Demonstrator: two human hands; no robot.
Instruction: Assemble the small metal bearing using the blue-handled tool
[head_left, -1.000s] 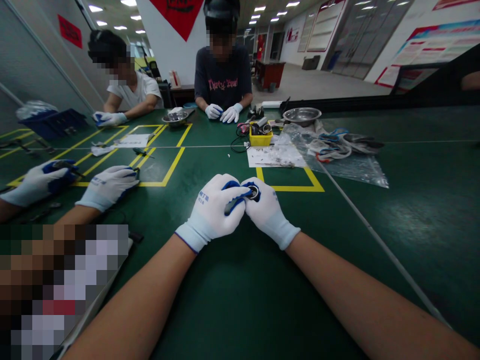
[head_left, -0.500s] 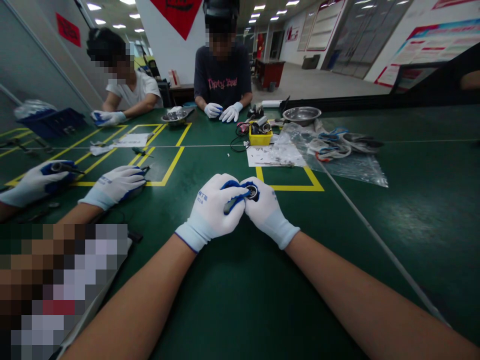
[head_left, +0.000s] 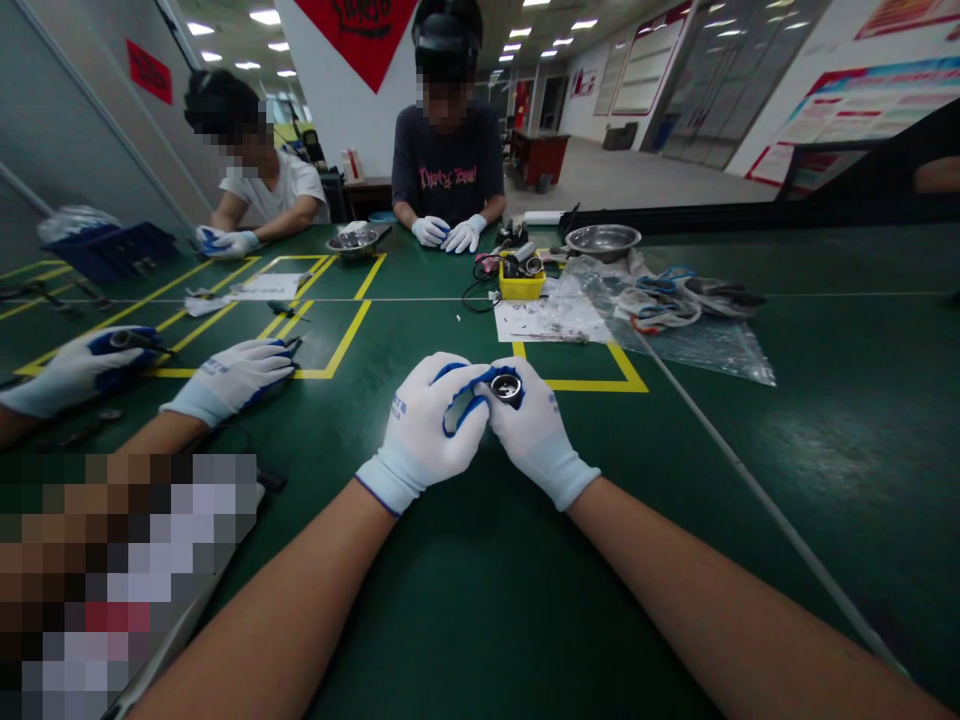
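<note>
A green tabletop (head_left: 450, 600) runs under bright ceiling lights; on it, a yellow box (head_left: 523, 289) stands beyond the two gloved hands. The round metal-rimmed part (head_left: 505, 387) sits in the curled fingers of the right hand (head_left: 534, 430), its open face upward, just beside the fingertips of the left hand (head_left: 431, 425); the left fingers bend into a loop, though whether they pinch anything cannot be told. The part could slip or tilt if smooth glove coating loses purchase on its rim; sideways pressure from the left fingertips could likewise twist it.

Dim room, glare at right.
</note>
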